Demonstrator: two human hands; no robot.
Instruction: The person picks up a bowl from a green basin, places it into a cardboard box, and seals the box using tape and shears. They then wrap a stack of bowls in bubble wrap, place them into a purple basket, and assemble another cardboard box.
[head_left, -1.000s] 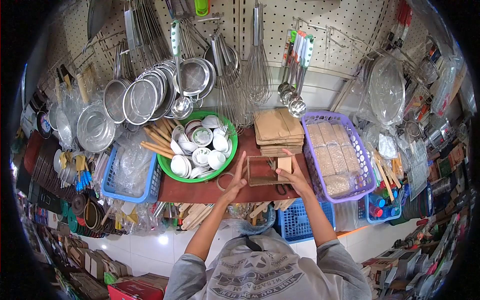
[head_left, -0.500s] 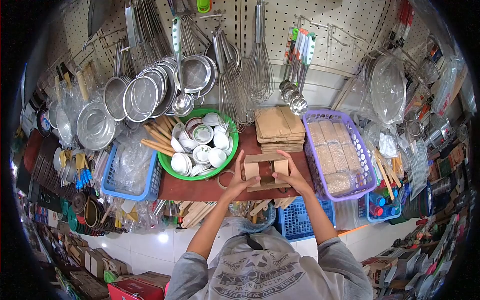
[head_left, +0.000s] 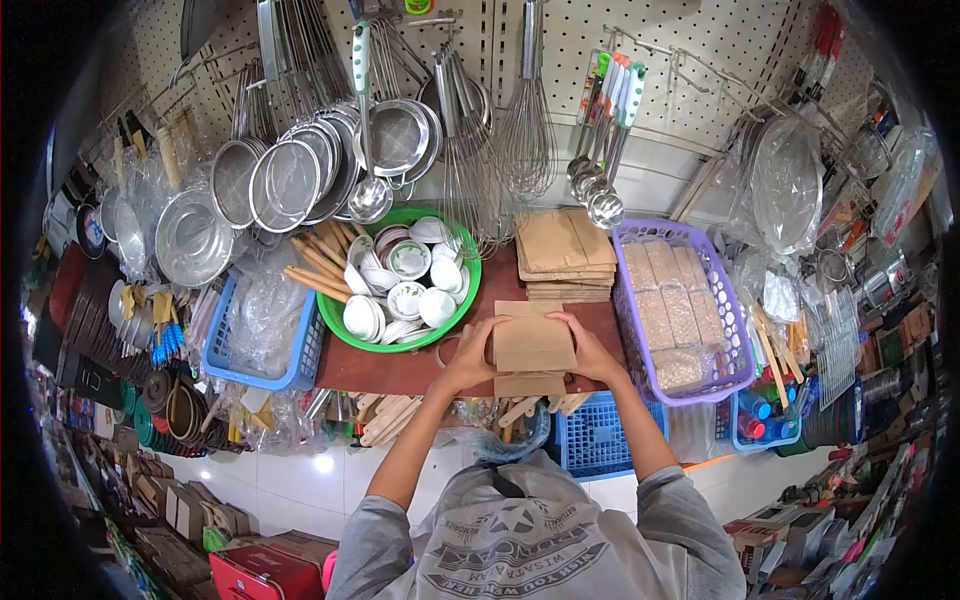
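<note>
A small brown cardboard box is held upright over the red tabletop near its front edge, with a flap hanging down at its lower side. My left hand grips its left side, fingers at the upper corner. On the right side my right hand grips it, fingertips at the top right corner. The box's inside is hidden. Just behind it lies a stack of flat brown cardboard pieces. A roll of tape, partly hidden by my left hand, rests on the table.
A green basin of white bowls and wooden handles stands left. The purple basket with packed bags is at the right. A blue basket holds plastic wrapping. Strainers, whisks and ladles hang behind the table.
The box has turned in my hands. Its opening faced up before; now a closed flat panel shows. Both hands have shifted their hold with it.
</note>
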